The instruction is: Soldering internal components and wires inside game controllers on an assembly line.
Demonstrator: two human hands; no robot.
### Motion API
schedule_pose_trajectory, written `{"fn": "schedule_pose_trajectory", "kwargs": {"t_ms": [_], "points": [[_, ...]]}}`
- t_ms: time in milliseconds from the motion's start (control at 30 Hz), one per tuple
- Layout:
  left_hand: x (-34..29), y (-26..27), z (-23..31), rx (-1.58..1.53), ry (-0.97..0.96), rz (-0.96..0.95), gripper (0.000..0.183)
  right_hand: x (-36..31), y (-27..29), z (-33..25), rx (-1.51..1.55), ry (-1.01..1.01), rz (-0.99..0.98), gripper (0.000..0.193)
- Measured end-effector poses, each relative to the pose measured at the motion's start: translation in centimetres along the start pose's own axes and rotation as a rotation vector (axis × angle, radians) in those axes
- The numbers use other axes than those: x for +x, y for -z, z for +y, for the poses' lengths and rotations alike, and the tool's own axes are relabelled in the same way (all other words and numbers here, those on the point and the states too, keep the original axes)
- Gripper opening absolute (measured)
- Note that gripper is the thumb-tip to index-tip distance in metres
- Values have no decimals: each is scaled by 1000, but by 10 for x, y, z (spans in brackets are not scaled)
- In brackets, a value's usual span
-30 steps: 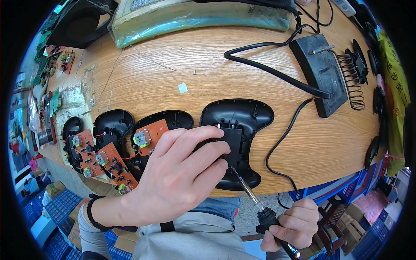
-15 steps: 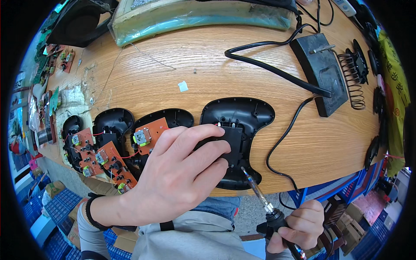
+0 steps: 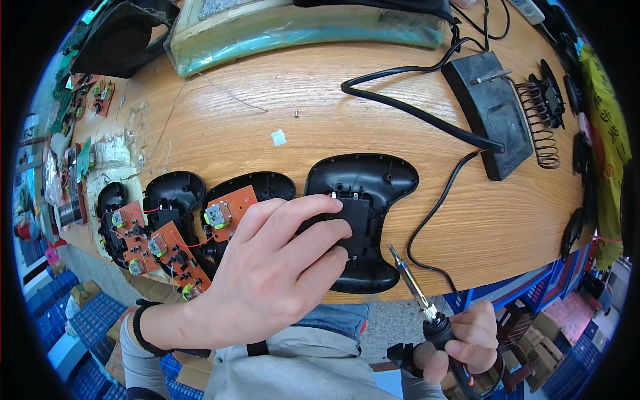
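Note:
My left hand (image 3: 283,270) lies over a black plastic controller half-shell (image 3: 360,175), its fingers bent and pressed on the rectangular black box (image 3: 355,223) inside. The index fingertip is beside a metal terminal at the box's far edge; a bit of red wire shows there. The thumb is hidden beneath the hand. My right hand (image 3: 470,340) is wrapped round the dark handle of a soldering iron (image 3: 415,287). The iron's tip points up and left, just right of the shell's near lobe and apart from it.
Left of my hand lie more black half-shells (image 3: 177,183) with orange circuit boards (image 3: 230,207) wired to them. A dark soldering-iron stand (image 3: 490,113) with a coil spring (image 3: 537,127) sits at the right, crossed by a black cable (image 3: 427,120). A white paper scrap (image 3: 279,137) lies mid-table.
The soldering iron has moved right, its tip leaving the shell's near lobe. My left hand stays on the box. The whole view has shifted slightly.

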State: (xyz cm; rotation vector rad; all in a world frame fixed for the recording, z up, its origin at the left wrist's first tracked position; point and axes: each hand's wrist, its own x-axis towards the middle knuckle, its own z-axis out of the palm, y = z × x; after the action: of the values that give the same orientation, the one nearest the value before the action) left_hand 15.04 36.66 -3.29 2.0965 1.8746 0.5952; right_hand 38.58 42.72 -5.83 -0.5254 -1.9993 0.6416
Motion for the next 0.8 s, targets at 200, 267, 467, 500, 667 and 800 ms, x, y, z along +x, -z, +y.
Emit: {"fn": "schedule_pose_trajectory", "kwargs": {"t_ms": [200,267,467,500,667,800], "points": [[2,2,0,14,-4,-13,10,3,-11,3,66,-94,19,29],[2,1,0,19,-9,-15,10,-1,-17,6,71,-94,42,28],[5,2,4,6,5,-23,11,-4,-29,12,137,2,82,27],[5,2,4,5,12,-24,12,-5,-30,14,156,3,79,26],[7,2,6,6,30,-31,12,-1,-24,17,168,-15,-43,27],[7,5,5,-11,18,-36,19,-1,-27,19,190,24,-39,29]]}}
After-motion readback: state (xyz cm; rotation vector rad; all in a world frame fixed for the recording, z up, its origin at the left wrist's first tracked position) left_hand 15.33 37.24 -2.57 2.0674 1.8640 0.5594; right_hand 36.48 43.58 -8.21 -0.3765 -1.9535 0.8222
